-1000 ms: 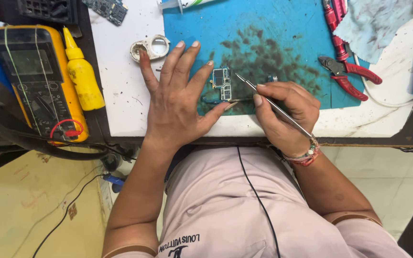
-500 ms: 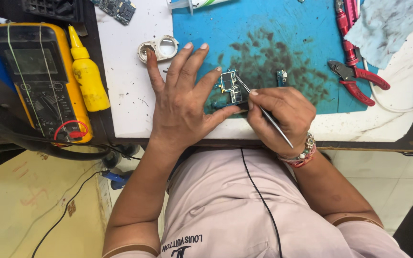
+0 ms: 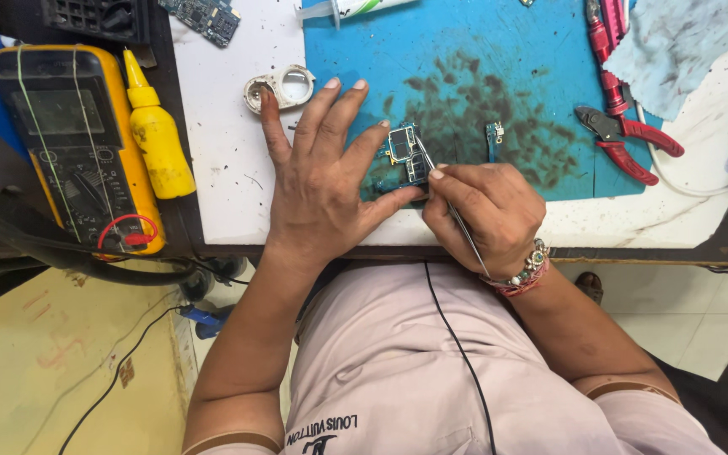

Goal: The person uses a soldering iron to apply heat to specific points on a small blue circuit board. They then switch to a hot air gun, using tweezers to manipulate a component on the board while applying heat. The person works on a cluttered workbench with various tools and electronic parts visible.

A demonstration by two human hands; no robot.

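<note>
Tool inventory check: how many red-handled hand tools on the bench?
2. Red-handled metal pliers lie at the blue work mat's right edge; another red-handled tool lies above them, partly cut off. More may be out of frame.

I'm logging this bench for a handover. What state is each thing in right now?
Left hand: flat, fingers spread, pinning the circuit board.
Right hand: gripping tweezers.
Tweezers: tips on the board.
Circuit board: bare, lying on the blue mat.
Blue mat: stained with dark marks.
Yellow bottle: capped, lying on its side.
Multimeter: screen blank.
Red pliers: jaws shut, lying idle.
</note>
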